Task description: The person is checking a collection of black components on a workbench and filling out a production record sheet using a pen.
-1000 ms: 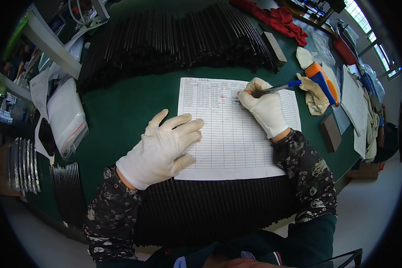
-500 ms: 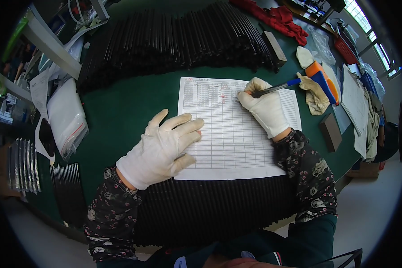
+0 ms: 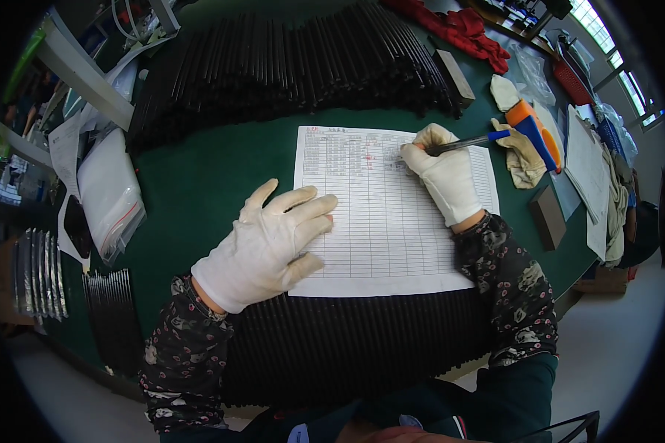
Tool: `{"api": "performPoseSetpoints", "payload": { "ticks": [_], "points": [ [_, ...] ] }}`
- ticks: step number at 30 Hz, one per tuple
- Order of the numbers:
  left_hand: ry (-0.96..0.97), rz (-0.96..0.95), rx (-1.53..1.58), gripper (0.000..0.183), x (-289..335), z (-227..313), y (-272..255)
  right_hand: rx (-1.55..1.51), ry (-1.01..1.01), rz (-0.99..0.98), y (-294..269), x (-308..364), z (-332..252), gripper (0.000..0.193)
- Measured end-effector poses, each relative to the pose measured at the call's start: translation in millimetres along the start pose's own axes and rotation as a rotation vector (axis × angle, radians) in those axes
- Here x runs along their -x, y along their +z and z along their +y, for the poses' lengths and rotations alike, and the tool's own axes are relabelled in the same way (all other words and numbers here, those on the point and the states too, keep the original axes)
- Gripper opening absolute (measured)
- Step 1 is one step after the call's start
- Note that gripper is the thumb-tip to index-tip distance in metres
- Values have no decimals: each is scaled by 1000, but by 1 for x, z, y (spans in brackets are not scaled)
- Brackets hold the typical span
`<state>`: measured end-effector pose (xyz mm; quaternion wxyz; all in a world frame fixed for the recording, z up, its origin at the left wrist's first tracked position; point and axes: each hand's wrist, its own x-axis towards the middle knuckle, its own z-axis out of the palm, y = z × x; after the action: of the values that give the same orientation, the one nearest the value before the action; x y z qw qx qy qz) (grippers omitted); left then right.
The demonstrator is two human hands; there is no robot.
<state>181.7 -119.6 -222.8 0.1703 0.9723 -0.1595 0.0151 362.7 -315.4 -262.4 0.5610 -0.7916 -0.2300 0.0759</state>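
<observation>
A printed table form (image 3: pixel 377 229) on white paper lies on the green tabletop, its upper rows bearing handwriting. My left hand (image 3: pixel 262 247), in a white glove, rests flat with fingers spread over the sheet's left edge. Gripped in my gloved right hand (image 3: pixel 447 173) is a dark pen (image 3: pixel 462 142) with a blue end; its tip is hidden by the fingers, near the sheet's upper right part. Under the sheet's lower edge runs a row of black rods (image 3: pixel 362 340), close to my body.
A large stack of black rods (image 3: pixel 295 66) spans the back, with a block (image 3: pixel 454 77) at its right end. Right are an orange-and-blue tool (image 3: pixel 536 136), a loose glove (image 3: pixel 521 155) and a dark block (image 3: pixel 547 218). Plastic bags (image 3: pixel 111 192) and thin rods (image 3: pixel 112 317) lie left.
My right hand has shifted slightly right with the pen, uncovering fresh marks on the form. My left hand has stayed in place.
</observation>
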Motion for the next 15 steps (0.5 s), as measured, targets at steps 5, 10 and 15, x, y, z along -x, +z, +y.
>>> {"api": "performPoseSetpoints", "payload": {
  "ticks": [5,10,15],
  "points": [
    [-1,-7,-10,35,1,0,2,54,20,9,-3,1,0,15],
    [1,-13,28,39,2,0,2,103,-27,-5,-1,1,3,15],
    [-3,-18,29,39,1,0,1,65,8,-17,-1,2,1,15]
  ]
}}
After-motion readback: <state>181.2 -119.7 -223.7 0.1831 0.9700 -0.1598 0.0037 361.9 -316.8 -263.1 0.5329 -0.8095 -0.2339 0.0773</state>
